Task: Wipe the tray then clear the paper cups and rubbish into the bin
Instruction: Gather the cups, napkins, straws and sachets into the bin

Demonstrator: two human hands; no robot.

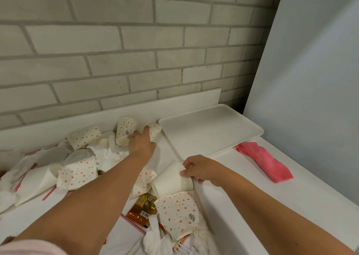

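Note:
A bare white tray (pixel 211 130) lies on the counter at the back right. Left of it, several paper cups with orange dots lie scattered among crumpled tissues (pixel 108 153). My left hand (pixel 142 144) reaches to the back and grips a dotted cup (pixel 154 131) lying by the tray's left edge, next to an upright dotted cup (pixel 125 131). My right hand (pixel 203 169) holds the rim of a plain white cup (pixel 171 179) lying on its side near the tray's front corner. A crushed dotted cup (pixel 176 214) lies closer to me.
A folded pink cloth (pixel 266 161) rests on the counter right of the tray. An orange snack wrapper (pixel 142 209) lies between the cups. White paper with red stripes (pixel 46 194) covers the left side. A brick wall (pixel 116 51) stands behind, a white panel (pixel 314 80) at right.

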